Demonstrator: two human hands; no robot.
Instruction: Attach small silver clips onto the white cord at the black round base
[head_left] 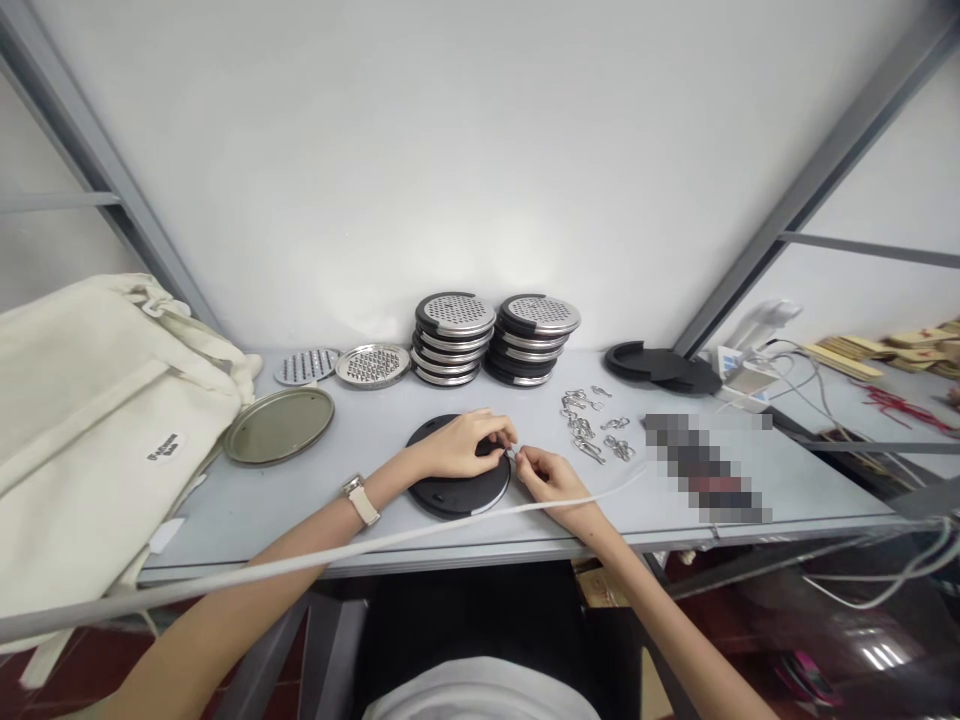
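A round black disc point(457, 498) with a shiny edge lies on the table in front of me. My left hand point(466, 445) rests across it, thumb and fingers closed at its right rim. Just to the right of that rim, my right hand point(553, 482) pinches a small metal clasp point(512, 453), mostly hidden by the fingertips. Whether the clasp is fastened to the disc I cannot tell. Right of my hands lie several loose metal clasps point(583, 425). Behind the disc stand two stacks of round graters with black rims, a left stack point(454, 335) and a right stack point(536, 330).
Loose metal grater plates point(373, 366) and a round olive tray point(281, 426) lie at the left, beside a cream bag point(97, 400). Black round parts point(645, 362) sit back right. A white cable point(300, 555) crosses low in front of my forearms. Metal posts point(795, 215) frame the table.
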